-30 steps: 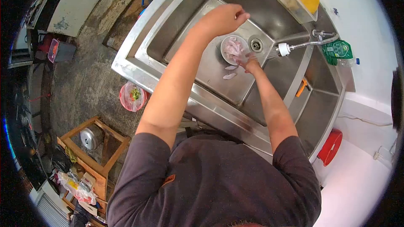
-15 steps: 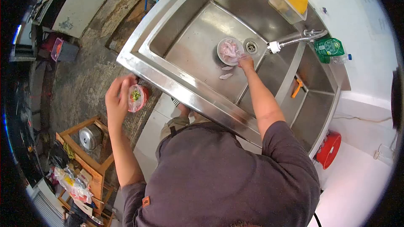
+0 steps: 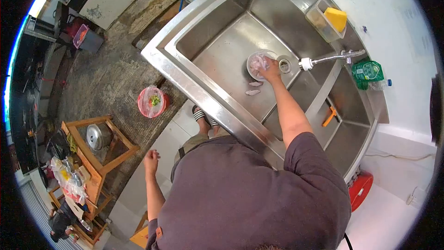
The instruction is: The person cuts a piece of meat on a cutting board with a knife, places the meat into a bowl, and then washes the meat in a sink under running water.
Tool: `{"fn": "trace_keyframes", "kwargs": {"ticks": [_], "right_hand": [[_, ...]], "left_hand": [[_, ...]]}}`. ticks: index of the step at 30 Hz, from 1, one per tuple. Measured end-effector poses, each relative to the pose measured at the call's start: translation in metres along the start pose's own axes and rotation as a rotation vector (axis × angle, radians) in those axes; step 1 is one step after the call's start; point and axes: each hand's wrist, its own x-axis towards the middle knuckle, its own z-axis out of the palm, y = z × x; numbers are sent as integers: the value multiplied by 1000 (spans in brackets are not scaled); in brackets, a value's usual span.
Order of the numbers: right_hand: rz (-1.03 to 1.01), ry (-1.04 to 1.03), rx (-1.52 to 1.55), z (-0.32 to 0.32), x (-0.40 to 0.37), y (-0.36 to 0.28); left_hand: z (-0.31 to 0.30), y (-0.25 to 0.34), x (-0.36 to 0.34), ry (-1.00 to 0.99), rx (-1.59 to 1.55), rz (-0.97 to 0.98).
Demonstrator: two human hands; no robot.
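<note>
In the large steel basin (image 3: 226, 55), my right hand (image 3: 270, 70) reaches into a round bowl (image 3: 252, 63) of pale pink pieces (image 3: 259, 61); the fingertips are hidden among them. Two small pale pieces (image 3: 253, 92) lie on the basin floor below the bowl, and the drain (image 3: 284, 65) is right beside it. My left hand (image 3: 151, 161) hangs at my left side, away from the sink, with its fingers curled; whether anything is in it is too small to tell.
A red bin (image 3: 159, 109) with a plastic liner stands on the floor. Around the sink are a faucet (image 3: 329, 59), a yellow sponge (image 3: 336, 17), a green pouch (image 3: 367, 71) and an orange-handled tool (image 3: 329, 116). A wooden table (image 3: 95, 183) and a person (image 3: 61, 222) are lower left.
My left hand has moved back from above the red bin toward my body. My right hand has shifted from the bowl's edge onto the pieces inside. The view has turned slightly.
</note>
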Motion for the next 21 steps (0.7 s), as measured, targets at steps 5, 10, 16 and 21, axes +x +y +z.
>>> {"fn": "trace_keyframes", "kwargs": {"ticks": [5,10,16,21], "right_hand": [[-17,-240,-265,25,3,-19],[59,-290,-272,29,3,-14],[-22,-218,-159,-1,18,-4],[43,-260,-128,-7,39,1]], "left_hand": [[26,-20,-54,-169,40,-244],[26,-25,-75,-211,153,-307],[24,-36,-52,-233,154,-345],[24,-30,-22,-221,114,-279]]}}
